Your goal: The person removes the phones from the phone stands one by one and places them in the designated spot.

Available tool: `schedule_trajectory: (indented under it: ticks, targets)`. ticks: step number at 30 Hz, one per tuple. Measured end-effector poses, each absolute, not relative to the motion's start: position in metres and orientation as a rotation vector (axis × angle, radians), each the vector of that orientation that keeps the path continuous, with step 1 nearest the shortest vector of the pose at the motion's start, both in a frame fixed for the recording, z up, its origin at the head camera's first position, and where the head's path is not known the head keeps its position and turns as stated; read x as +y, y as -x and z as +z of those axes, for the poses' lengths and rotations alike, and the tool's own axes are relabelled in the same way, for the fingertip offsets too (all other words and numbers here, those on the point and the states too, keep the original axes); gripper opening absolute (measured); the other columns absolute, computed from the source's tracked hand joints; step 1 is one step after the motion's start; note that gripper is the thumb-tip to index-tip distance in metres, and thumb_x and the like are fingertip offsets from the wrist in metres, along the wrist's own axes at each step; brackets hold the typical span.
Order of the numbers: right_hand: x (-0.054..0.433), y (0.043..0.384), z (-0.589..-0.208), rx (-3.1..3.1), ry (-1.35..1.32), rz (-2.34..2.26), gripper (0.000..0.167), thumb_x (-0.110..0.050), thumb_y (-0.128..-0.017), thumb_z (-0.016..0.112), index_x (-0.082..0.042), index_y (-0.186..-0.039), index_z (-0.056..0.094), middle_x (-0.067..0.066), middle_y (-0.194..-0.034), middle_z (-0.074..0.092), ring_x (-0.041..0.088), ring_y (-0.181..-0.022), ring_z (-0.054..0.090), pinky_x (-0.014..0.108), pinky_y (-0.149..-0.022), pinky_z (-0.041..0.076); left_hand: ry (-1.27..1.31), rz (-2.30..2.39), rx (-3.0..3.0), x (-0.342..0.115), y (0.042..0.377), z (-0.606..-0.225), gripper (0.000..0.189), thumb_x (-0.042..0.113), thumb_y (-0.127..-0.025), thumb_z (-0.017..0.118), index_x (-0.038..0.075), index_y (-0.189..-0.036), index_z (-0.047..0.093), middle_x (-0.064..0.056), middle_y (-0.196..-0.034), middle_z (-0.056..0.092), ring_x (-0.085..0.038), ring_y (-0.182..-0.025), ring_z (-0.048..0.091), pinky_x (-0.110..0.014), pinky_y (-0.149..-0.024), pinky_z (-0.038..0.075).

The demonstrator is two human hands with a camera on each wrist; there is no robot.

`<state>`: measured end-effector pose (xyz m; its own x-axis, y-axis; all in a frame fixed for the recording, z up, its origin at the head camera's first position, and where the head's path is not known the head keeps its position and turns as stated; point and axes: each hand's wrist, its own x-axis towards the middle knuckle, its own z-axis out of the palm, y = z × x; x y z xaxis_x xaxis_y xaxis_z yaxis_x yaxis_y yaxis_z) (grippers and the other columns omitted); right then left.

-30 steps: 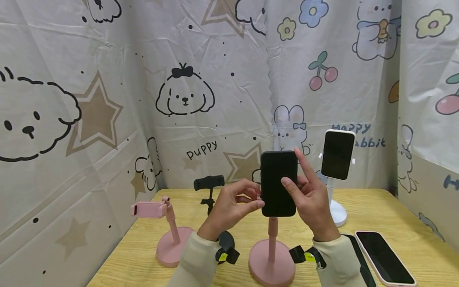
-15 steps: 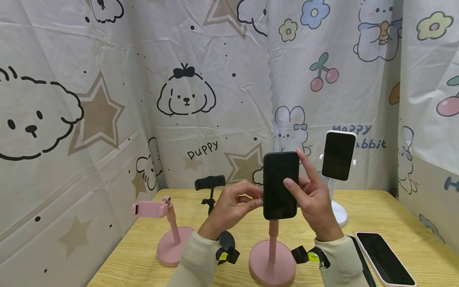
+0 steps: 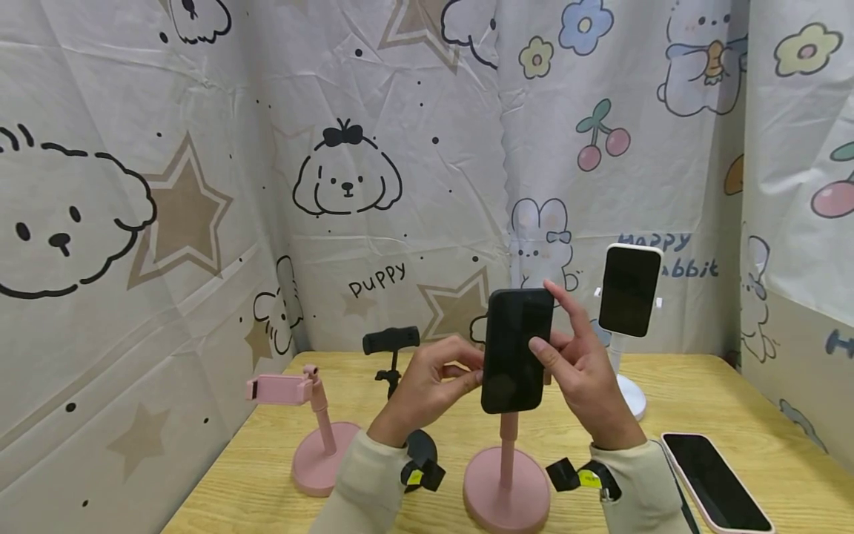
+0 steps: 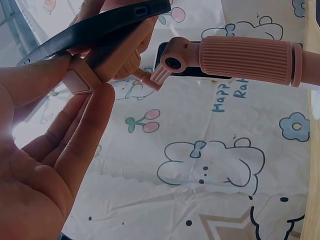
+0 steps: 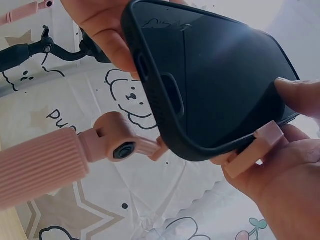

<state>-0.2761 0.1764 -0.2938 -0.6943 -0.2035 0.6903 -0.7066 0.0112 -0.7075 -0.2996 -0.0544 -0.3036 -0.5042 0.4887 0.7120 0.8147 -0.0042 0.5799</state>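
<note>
A black-cased smartphone (image 3: pixel 515 352) stands upright, slightly tilted, in front of the head of a pink phone stand (image 3: pixel 507 486). My right hand (image 3: pixel 587 374) grips its right side, thumb on the dark screen and index finger up at the top corner. With thumb and index finger, my left hand (image 3: pixel 434 382) pinches one end of the stand's pink clamp (image 4: pixel 82 77), close against the phone's edge. In the right wrist view, the clamp's other hooked end (image 5: pixel 260 147) sits at the opposite phone edge, beside my right hand. The phone hides most of the clamp in the head view.
To the left stand another pink phone stand (image 3: pixel 313 475) and a black one (image 3: pixel 391 340), partly behind my left arm. A white stand holding a phone (image 3: pixel 629 289) is at the back right. Another phone (image 3: pixel 717 478) lies on the wooden table (image 3: pixel 694 393), by my right sleeve.
The phone shifts slightly right, then back left and a little down, with a small tilt. My right hand moves with it; my left hand stays nearly still.
</note>
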Motion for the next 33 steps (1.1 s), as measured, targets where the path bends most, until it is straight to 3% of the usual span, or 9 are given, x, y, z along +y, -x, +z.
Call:
schedule_trajectory:
  ticks: [15, 27, 33]
  targets:
    - [0.176, 0.277, -0.294, -1.836, -0.983, 1.794, 0.068, 0.002, -0.097, 0.050, -0.023, -0.153, 0.020, 0.009, -0.115, 0.068, 0.026, -0.085, 0.064, 0.030, -0.063, 0.052, 1.379, -1.485, -1.960, -0.055, 0.310, -0.313, 0.017, -0.001, -0.088, 0.066, 0.006, -0.103, 0.071, -0.005, -0.098, 0.063, -0.017, -0.093, 0.062, -0.037, -0.076, 0.057]
    - [0.171, 0.271, -0.293, -1.803, -0.992, 1.829, 0.066, 0.002, -0.098, 0.050, -0.021, -0.152, 0.020, 0.009, -0.112, 0.069, 0.025, -0.082, 0.063, 0.029, -0.061, 0.049, 1.332, -1.472, -1.975, -0.052, 0.284, -0.293, 0.014, -0.009, -0.085, 0.066, -0.004, -0.098, 0.069, -0.015, -0.095, 0.063, -0.015, -0.090, 0.062, -0.039, -0.075, 0.058]
    - [0.170, 0.267, -0.291, -1.813, -1.003, 1.815, 0.066, 0.002, -0.098, 0.049, -0.021, -0.152, 0.020, 0.010, -0.115, 0.068, 0.026, -0.091, 0.067, 0.032, -0.072, 0.055, 1.306, -1.477, -2.000, -0.053, 0.282, -0.291, 0.014, -0.008, -0.085, 0.066, -0.003, -0.098, 0.070, -0.013, -0.096, 0.063, -0.014, -0.091, 0.061, -0.038, -0.075, 0.058]
